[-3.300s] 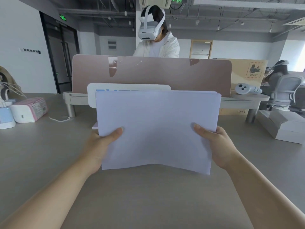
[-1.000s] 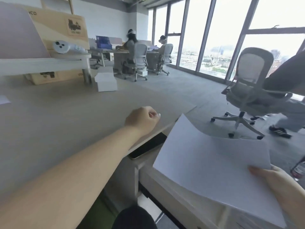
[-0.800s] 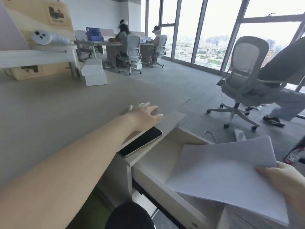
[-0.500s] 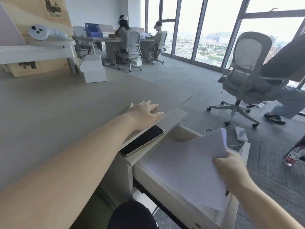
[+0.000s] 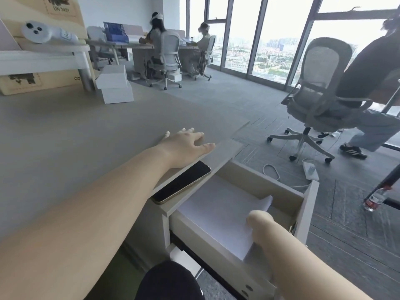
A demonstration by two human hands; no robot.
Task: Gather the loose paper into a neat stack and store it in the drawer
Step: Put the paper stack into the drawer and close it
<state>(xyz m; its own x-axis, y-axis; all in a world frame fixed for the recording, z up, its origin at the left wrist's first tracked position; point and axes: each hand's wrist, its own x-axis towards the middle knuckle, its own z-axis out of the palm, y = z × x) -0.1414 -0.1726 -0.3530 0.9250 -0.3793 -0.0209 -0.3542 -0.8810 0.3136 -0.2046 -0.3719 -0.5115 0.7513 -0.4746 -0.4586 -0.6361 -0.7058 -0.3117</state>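
1. Left hand (image 5: 186,146) lies flat on the worktop (image 5: 65,137), fingers straight, its wrist over a phone (image 5: 181,182).
2. Right hand (image 5: 259,219) is down in the open drawer (image 5: 281,191) against the paper (image 5: 216,208) — fingers hidden, so I cannot tell its grip.
3. The paper lies inside the drawer — far corner curled up.

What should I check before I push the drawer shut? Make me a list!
1. The paper stack is inside the drawer: ok.
2. The stack lies flat: not ok, its far corner curls up.
3. The right hand is out of the drawer: not ok, it is inside, at the stack.
4. The right hand has let go of the paper: cannot tell, its fingers are hidden.
5. The phone is out of the way: ok, it lies on the desk edge, above the drawer.
6. The left hand is out of the way: ok, flat on the desk.
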